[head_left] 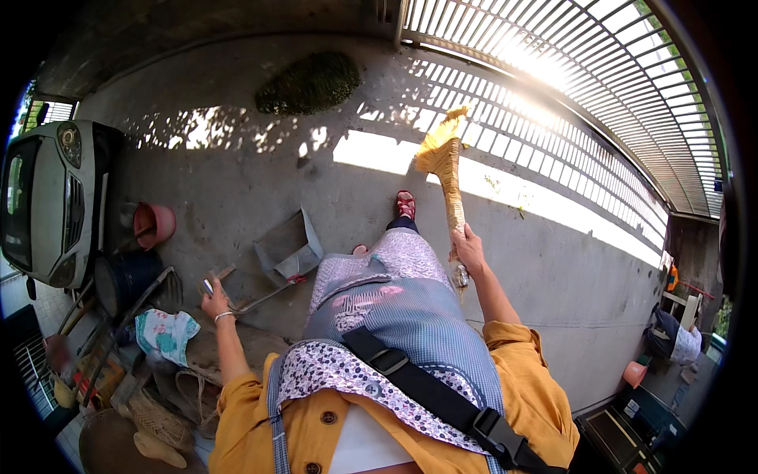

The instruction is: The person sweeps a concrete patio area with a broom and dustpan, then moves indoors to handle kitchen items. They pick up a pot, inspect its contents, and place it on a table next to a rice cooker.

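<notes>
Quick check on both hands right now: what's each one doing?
Left hand: closed around the handle of the metal dustpan.
Right hand: closed around the handle of the straw broom.

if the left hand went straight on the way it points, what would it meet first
Beyond the dustpan it grips, the left hand's way looks free over grey floor, the pink bucket lying off to the left; depth is unclear, so it might meet the floor first.
</notes>
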Demonstrator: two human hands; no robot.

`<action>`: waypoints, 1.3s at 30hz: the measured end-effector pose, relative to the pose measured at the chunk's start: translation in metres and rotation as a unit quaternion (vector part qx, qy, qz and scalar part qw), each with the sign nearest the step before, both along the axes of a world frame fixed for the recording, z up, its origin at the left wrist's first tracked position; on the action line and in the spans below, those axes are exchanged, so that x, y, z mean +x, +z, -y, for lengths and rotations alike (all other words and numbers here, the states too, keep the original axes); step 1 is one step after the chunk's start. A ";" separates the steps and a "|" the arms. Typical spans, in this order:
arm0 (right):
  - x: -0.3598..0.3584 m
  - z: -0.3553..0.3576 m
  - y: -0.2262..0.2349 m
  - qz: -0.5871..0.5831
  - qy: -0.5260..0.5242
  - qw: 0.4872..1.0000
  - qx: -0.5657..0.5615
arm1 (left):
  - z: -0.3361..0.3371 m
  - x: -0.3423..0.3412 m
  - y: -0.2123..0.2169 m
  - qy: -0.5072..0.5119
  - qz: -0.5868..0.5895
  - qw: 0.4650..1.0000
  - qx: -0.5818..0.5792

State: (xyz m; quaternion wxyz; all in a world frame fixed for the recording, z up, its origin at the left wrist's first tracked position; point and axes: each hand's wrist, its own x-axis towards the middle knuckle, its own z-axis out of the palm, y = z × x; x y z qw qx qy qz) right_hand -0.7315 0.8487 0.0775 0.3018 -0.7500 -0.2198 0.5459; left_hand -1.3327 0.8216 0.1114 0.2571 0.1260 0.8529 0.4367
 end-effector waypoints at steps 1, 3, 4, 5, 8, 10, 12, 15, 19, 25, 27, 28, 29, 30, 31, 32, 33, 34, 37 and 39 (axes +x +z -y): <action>0.001 -0.020 0.008 0.001 0.004 1.000 0.002 | -0.008 0.014 0.004 0.006 0.002 1.000 -0.006; 0.011 -0.061 0.008 0.014 0.032 0.999 0.003 | -0.022 0.046 0.015 0.017 0.005 1.000 -0.018; 0.016 -0.083 0.001 0.024 0.056 0.998 0.000 | -0.025 0.056 0.015 0.021 0.014 1.000 -0.009; 0.021 -0.106 -0.010 0.035 0.080 0.996 -0.003 | -0.030 0.067 0.014 0.021 0.019 1.000 -0.004; 0.007 -0.181 -0.059 0.117 0.177 0.977 0.007 | -0.043 0.093 0.006 0.023 0.039 0.999 0.009; -0.026 -0.234 -0.036 0.108 0.233 0.966 0.008 | -0.056 0.119 0.007 0.014 0.038 0.999 0.012; -0.039 -0.279 -0.034 0.047 0.272 0.961 -0.016 | -0.069 0.142 0.001 0.007 0.045 0.999 0.018; -0.030 -0.313 -0.027 -0.011 0.245 0.969 -0.023 | -0.082 0.170 -0.002 -0.001 0.073 0.997 0.030; 0.023 -0.311 -0.009 -0.060 0.261 0.963 0.009 | -0.105 0.197 -0.005 -0.004 0.092 0.995 0.031; 0.063 -0.297 -0.002 -0.141 0.117 0.980 -0.076 | -0.127 0.214 -0.018 0.007 0.118 0.992 0.052; 0.077 -0.296 -0.024 -0.155 0.120 0.976 -0.098 | -0.138 0.217 -0.019 0.004 0.117 0.993 0.029; 0.075 -0.293 -0.013 -0.153 0.121 0.977 -0.083 | -0.142 0.217 -0.019 0.003 0.115 0.993 0.018; 0.073 -0.289 -0.007 -0.176 0.109 0.976 -0.062 | -0.144 0.216 -0.019 0.020 0.111 0.994 0.006; 0.071 -0.289 0.004 -0.198 0.084 0.975 -0.058 | -0.145 0.215 -0.021 0.035 0.109 0.993 -0.007; 0.066 -0.292 0.016 -0.222 0.060 0.972 -0.056 | -0.144 0.213 -0.023 0.052 0.104 0.993 -0.021; 0.062 -0.299 0.026 -0.252 0.054 0.965 -0.051 | -0.142 0.209 -0.028 0.060 0.099 0.993 -0.029; 0.058 -0.303 0.036 -0.280 0.047 0.958 -0.048 | -0.137 0.204 -0.036 0.067 0.094 0.992 -0.041; 0.054 -0.308 0.040 -0.308 0.040 0.949 -0.044 | -0.133 0.201 -0.042 0.075 0.089 0.992 -0.051; 0.046 -0.325 0.035 -0.384 0.032 0.923 -0.009 | -0.128 0.202 -0.050 0.070 0.061 0.991 -0.098; 0.036 -0.347 0.032 -0.425 0.019 0.905 -0.011 | -0.131 0.206 -0.051 0.063 0.051 0.990 -0.112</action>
